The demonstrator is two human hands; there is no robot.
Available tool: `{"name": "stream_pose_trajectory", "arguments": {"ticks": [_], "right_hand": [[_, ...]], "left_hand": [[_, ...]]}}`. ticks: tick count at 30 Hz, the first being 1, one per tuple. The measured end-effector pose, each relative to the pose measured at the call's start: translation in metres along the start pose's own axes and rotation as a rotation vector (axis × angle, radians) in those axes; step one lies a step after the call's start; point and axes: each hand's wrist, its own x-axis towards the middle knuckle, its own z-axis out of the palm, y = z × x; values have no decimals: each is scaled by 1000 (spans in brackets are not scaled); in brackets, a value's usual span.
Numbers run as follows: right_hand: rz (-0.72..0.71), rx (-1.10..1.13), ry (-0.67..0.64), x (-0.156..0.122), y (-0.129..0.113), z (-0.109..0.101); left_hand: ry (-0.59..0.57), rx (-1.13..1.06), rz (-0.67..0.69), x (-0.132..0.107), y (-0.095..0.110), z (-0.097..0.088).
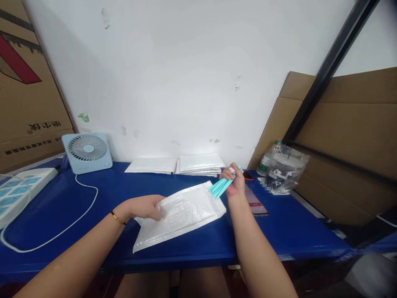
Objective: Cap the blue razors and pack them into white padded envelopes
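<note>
A white padded envelope [189,211] is held tilted above the blue table. My left hand [149,207] grips it at its left part, thumb on top and fingers underneath. My right hand [234,180] is closed around a bundle of thin turquoise strips [221,187] at the envelope's right end. The strips' lower ends meet the envelope's edge there; I cannot tell how far inside they reach. What exactly the strips are does not show. Behind lie two stacks of white padded envelopes [150,164], [200,162] against the wall.
A light blue fan [88,153] and a white power strip [26,194] with a cable stand on the left of the blue table [124,186]. A phone [256,203] lies beside my right wrist. Further right are a bottle [265,163], a clear plastic bag [287,167] and cardboard [350,157].
</note>
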Motion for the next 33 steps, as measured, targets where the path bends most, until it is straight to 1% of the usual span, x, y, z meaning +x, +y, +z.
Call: {"name": "stream_pose_trajectory", "arguments": {"ticks": [7, 9, 11, 13, 15, 17, 18, 19, 20, 22, 24, 26, 29, 33], "right_hand": [[-13, -90, -34, -2, 11, 5], [-6, -113, -41, -4, 15, 7], [1, -114, -42, -5, 16, 8], [2, -115, -40, -5, 16, 9], [-8, -139, -34, -5, 15, 9], [-27, -178, -28, -5, 16, 9], [-35, -196, -27, -5, 17, 8], [-36, -210, -27, -5, 19, 8], [-33, -219, -28, -5, 20, 7], [-17, -222, -32, -5, 24, 7], [-1, -211, -37, -5, 25, 6], [-5, -194, -42, -4, 25, 6], [-52, -178, -25, -4, 22, 8], [-132, -163, 42, -3, 19, 10]], "left_hand": [[5, -60, 26, 5, -2, -2], [1, -35, 31, 8, -1, -2], [52, 41, 25, 9, 1, -2], [163, 151, -7, 10, 6, 0], [354, 281, -71, 13, 15, 9], [574, 436, -126, 19, 27, 24], [656, 531, -120, 23, 33, 34], [690, 608, -101, 28, 38, 44], [696, 671, -72, 33, 43, 54], [661, 777, -45, 44, 49, 71], [658, 835, -61, 53, 51, 79], [686, 850, -84, 58, 48, 79], [731, 831, -92, 57, 43, 71], [738, 772, -48, 53, 45, 66]]}}
